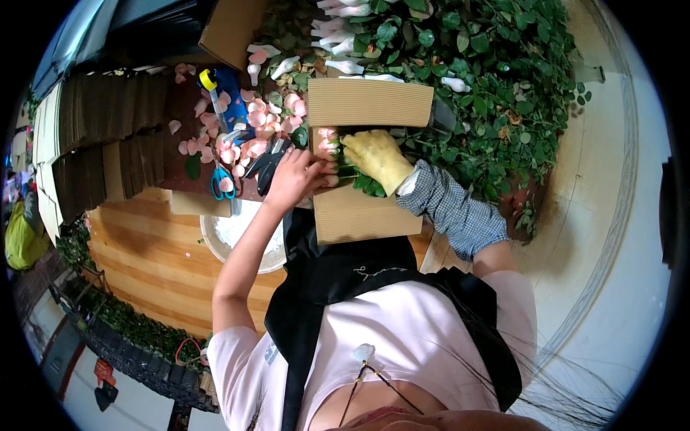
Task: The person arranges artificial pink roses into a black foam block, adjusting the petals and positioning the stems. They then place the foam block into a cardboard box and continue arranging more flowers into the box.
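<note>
A small group of pink roses (328, 141) lies on a sheet of corrugated cardboard (366, 215), between its near part and a raised far flap (370, 103). My bare left hand (296, 174) reaches in from the left, its fingers closed at the rose heads. From the right, my right hand (377, 159), in a yellow glove, curls round the stems just below the blooms; the glove hides part of them. Green leaves (368, 184) stick out beneath the glove. Beside my left hand lies a black stapler (266, 171).
Loose pink petals (256, 115) and teal-handled scissors (222, 182) lie at left, near stacked cardboard (100, 108). Leafy stems (489, 108) cover the right side of the table, with white-netted rose heads (345, 67) at the back. A pale round tub (208, 231) stands below the table edge.
</note>
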Demonstrator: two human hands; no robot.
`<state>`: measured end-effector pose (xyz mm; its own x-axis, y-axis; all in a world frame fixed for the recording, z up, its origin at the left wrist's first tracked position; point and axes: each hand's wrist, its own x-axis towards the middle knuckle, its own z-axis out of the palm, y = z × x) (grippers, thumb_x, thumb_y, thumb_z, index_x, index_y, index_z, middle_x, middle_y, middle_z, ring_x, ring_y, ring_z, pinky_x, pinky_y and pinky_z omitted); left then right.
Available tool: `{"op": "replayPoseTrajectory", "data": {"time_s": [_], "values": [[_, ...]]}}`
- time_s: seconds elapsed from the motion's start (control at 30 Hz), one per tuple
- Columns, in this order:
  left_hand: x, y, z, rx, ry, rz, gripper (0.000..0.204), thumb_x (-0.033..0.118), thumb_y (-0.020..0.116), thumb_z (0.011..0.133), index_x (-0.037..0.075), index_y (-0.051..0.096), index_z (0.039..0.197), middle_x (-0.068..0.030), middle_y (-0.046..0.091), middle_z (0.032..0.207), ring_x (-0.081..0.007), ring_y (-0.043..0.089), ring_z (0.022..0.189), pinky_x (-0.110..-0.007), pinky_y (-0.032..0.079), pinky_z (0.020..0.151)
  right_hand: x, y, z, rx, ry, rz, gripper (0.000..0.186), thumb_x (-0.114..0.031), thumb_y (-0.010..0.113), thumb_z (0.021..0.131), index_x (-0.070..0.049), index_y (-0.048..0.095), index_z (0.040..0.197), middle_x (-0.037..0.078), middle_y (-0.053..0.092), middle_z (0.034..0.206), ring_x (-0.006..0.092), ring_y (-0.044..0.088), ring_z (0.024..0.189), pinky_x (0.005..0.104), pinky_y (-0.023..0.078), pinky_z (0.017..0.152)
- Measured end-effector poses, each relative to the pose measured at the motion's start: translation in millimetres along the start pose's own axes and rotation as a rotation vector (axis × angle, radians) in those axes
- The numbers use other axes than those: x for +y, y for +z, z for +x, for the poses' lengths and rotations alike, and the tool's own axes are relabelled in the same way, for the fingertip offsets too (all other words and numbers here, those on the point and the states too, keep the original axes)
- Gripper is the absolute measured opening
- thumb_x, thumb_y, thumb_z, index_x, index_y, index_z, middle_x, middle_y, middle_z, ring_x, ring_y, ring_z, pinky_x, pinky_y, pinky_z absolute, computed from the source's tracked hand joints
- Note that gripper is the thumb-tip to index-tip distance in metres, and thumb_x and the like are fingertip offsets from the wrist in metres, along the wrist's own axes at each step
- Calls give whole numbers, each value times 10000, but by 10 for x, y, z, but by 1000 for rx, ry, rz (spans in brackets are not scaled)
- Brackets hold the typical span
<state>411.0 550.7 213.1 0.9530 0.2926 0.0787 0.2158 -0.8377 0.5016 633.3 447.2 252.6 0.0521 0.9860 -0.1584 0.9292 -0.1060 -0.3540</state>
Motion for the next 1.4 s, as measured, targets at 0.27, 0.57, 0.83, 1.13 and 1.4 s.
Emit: {"op": "replayPoseTrajectory", "data": {"time_s": [0.27, 0.57, 0.83, 1.13, 1.4], "values": [[-64, 211, 73, -48, 111, 74, 421, 384, 752, 809, 106, 701, 1121, -46, 619, 1056, -255, 608, 1002, -418, 470, 886, 281, 740, 275, -293, 81, -59, 299, -296, 538, 978, -88, 750, 949, 133, 759, 883, 312, 737, 816, 453, 587, 700], [-94, 329, 52, -49, 70, -84, 373, 367, 779, 803, 95, 730, 1053, -32, 651, 1083, -256, 633, 993, -405, 473, 882, 276, 709, 244, -189, 31, -55, 257, -333, 570, 977, -146, 732, 1047, 50, 749, 978, 221, 730, 873, 421, 583, 750], [-81, 48, 44, -40, -161, -180, 292, 331, 777, 838, 94, 764, 1007, -71, 664, 951, -285, 658, 907, -420, 501, 864, 341, 731, 157, -111, -15, -39, 303, -315, 523, 991, -102, 724, 1065, 110, 755, 936, 279, 731, 874, 448, 581, 708], [95, 22, 284, -23, 120, 57, 336, 305, 763, 811, 84, 708, 1058, -108, 605, 1144, -322, 560, 1078, -449, 466, 896, 267, 277, 60, -199, -24, 106, 309, -299, 590, 956, -63, 697, 1124, 176, 739, 1014, 358, 710, 935, 467, 566, 809], [115, 258, 271, -101, 10, 62, 255, 275, 743, 845, 75, 693, 995, -108, 606, 1157, -344, 557, 1047, -470, 465, 898, 600, -272, -1432, -181, 808, -116, 361, -229, 632, 921, -137, 668, 1267, 80, 738, 1078, 295, 702, 1013, 436, 547, 940]]}}
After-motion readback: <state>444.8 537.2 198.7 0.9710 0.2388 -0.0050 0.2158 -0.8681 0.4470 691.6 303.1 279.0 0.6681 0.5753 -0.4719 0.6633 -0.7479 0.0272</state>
